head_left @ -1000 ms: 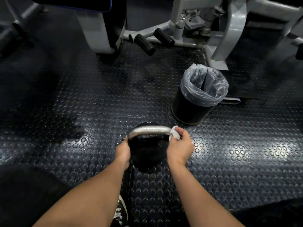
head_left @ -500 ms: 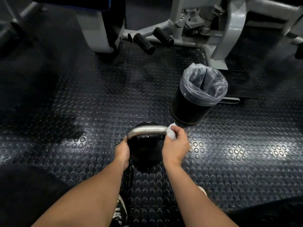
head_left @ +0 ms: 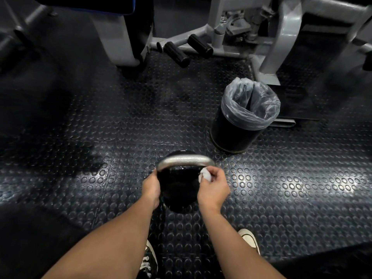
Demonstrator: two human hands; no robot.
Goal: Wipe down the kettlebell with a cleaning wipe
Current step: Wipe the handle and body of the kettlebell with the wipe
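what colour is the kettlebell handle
Silver-grey metal handle on a black kettlebell, seen in the head view.

A black kettlebell (head_left: 178,190) is steadied on the studded floor (head_left: 291,188) by the left hand (head_left: 151,188). A crumpled white wipe (head_left: 205,176) is pinched in the right hand (head_left: 213,188) against its right side, under the handle. A lined bin (head_left: 244,117) is seen beyond.

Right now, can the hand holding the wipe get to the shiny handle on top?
Probably yes. The right hand holds the wipe just under the kettlebell handle, nothing between; the left hand rests on the body's other side.
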